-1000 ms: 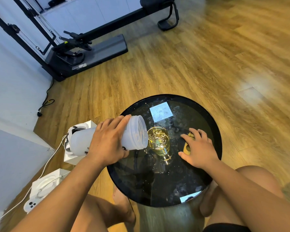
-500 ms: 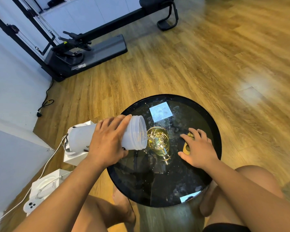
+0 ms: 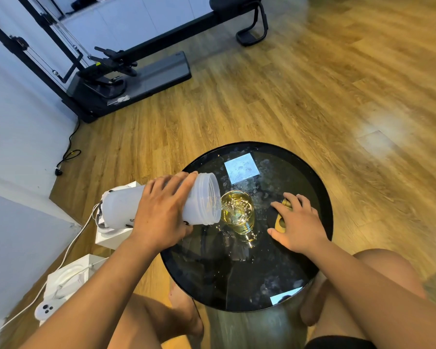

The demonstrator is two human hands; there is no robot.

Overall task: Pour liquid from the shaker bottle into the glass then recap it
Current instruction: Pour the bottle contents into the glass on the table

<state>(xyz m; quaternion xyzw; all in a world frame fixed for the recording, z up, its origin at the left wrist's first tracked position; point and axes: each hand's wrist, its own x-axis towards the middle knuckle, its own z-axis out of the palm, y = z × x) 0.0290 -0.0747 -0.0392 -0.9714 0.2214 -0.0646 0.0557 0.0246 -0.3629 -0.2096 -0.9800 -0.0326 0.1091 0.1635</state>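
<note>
My left hand [image 3: 161, 212] grips a frosted white shaker bottle [image 3: 202, 197], uncapped and tipped past horizontal, its open mouth right at the rim of a clear glass [image 3: 238, 212]. A thin stream of liquid runs from the mouth into the glass, which stands on the round black glass table [image 3: 312, 177] and holds yellowish liquid. To the right of the glass, my right hand [image 3: 296, 221] rests flat on the table over the yellow cap [image 3: 280, 224]; most of the cap is hidden under my fingers.
White boxes [image 3: 111, 239] with cables and a white controller [image 3: 45, 311] lie on the wooden floor left of the table. A black exercise machine [image 3: 126, 69] stands at the back left by the wall. My knees flank the table's near edge.
The bottle's base has risen, tipping the bottle more steeply toward the glass. My right hand has stayed on the cap.
</note>
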